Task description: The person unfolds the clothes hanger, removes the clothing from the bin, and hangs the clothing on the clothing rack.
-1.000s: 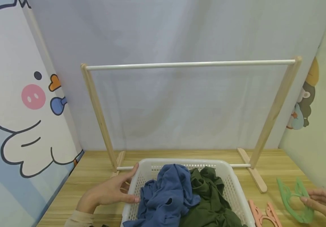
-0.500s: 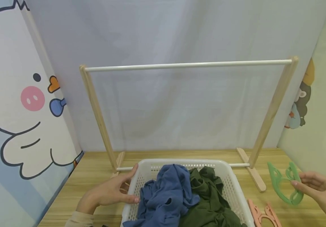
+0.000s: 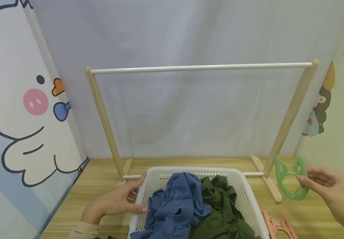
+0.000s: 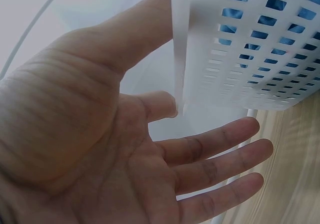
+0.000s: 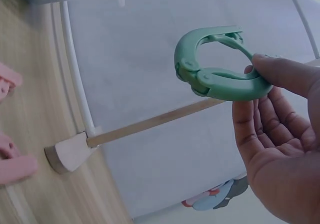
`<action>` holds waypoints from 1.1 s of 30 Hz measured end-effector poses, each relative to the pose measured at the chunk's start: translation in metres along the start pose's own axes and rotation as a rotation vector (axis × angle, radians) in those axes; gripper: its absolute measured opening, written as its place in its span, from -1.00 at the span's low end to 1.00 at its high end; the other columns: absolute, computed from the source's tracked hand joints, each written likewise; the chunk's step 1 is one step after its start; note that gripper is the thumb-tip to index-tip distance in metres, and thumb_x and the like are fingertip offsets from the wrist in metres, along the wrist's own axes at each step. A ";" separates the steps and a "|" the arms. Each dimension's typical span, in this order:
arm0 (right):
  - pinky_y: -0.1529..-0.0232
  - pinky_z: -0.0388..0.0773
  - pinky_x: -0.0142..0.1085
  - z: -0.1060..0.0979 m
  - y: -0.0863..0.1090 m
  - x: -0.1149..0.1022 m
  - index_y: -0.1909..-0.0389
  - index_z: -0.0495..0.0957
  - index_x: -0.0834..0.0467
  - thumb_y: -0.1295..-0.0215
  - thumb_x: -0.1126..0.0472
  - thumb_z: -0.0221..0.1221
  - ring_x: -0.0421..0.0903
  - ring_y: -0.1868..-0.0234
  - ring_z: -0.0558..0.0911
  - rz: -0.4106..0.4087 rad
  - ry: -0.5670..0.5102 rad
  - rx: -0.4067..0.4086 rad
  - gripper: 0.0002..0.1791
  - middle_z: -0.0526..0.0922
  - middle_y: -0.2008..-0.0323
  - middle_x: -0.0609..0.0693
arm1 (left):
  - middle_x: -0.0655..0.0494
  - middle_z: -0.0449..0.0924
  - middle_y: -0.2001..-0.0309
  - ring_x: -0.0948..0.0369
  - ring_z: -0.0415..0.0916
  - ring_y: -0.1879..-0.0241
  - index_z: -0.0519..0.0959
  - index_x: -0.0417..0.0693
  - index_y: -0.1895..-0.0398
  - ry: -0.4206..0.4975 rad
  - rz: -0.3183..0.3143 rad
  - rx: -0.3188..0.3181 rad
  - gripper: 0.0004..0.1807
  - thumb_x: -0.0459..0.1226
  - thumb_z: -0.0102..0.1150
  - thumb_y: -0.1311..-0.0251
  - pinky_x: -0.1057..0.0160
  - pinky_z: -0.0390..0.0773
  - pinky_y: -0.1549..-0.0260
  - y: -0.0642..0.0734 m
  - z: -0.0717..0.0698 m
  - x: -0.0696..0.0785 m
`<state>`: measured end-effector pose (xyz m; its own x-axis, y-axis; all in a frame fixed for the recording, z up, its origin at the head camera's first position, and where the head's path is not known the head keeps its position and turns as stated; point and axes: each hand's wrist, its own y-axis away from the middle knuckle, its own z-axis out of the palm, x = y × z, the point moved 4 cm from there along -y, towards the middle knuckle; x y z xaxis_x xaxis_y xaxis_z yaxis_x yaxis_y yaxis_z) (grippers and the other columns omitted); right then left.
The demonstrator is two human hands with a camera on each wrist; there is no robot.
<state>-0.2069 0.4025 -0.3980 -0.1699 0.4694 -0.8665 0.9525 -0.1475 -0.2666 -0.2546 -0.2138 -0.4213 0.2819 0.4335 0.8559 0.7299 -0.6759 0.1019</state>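
Observation:
My right hand [image 3: 333,189] pinches a green folding hanger [image 3: 301,192] between thumb and fingers, held up above the table at the right. In the right wrist view the folded hanger [image 5: 232,87] forms a hinged ring. My left hand [image 3: 118,200] rests at the left rim of a white basket [image 3: 251,202]. Its thumb [image 4: 145,27] reaches over the rim in the left wrist view, while the other fingers stretch loosely outside. Inside the basket lie a crumpled blue cloth [image 3: 179,202] and a dark green cloth [image 3: 221,205].
Behind the basket stands a rack with a white top rod [image 3: 201,68] and wooden posts [image 3: 289,119]. A folded pink hanger [image 3: 279,227] lies on the wooden table [image 3: 70,212], right of the basket. A grey-white curtain [image 3: 189,116] hangs behind the rack.
My right hand has raised the green hanger off the table area at right, moving it up and leftward toward the rack's right foot. The left hand stays at the basket.

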 end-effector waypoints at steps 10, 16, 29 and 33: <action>-0.04 0.46 -0.77 0.025 -0.018 -0.031 -0.11 0.73 0.05 -0.56 0.39 0.36 -0.45 -0.02 0.69 -0.065 -0.156 0.003 -0.75 0.78 0.08 -0.33 | -0.34 0.50 -0.50 -0.01 0.71 -0.23 -0.36 -0.19 -0.83 0.006 -0.005 0.003 0.31 -0.09 0.51 -0.47 0.15 0.68 -0.24 0.000 0.000 -0.001; -0.11 0.53 -0.68 0.048 -0.027 -0.055 -0.14 0.74 0.16 -0.54 0.42 0.37 -0.32 0.02 0.75 -0.077 -0.353 -0.041 -0.75 0.83 0.12 -0.19 | -0.42 0.45 -0.52 -0.07 0.71 -0.27 -0.37 -0.23 -0.81 0.058 0.031 -0.010 0.30 -0.16 0.51 -0.48 0.05 0.69 -0.27 -0.002 0.000 -0.001; -0.17 0.63 -0.53 0.071 -0.032 -0.079 -0.11 0.72 0.30 -0.53 0.51 0.32 -0.21 0.08 0.76 -0.181 -0.499 -0.100 -0.78 0.82 0.14 -0.11 | -0.41 0.64 -0.31 -0.20 0.76 -0.19 -0.35 -0.19 -0.84 0.296 0.025 0.014 0.34 -0.36 0.57 -0.37 0.07 0.82 -0.04 -0.002 0.004 -0.003; -0.20 0.62 -0.51 0.073 -0.030 -0.081 -0.10 0.70 0.34 -0.52 0.49 0.34 -0.18 0.08 0.77 -0.187 -0.502 -0.106 -0.79 0.83 0.14 -0.10 | -0.42 0.65 -0.29 -0.26 0.74 -0.19 -0.36 -0.19 -0.83 0.325 0.030 0.016 0.34 -0.39 0.55 -0.37 0.02 0.83 -0.02 -0.002 0.004 -0.002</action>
<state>-0.2398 0.3054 -0.3504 -0.4139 0.0018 -0.9103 0.9103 -0.0003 -0.4139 -0.2544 -0.2108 -0.4250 0.0920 0.1985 0.9758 0.7344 -0.6752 0.0681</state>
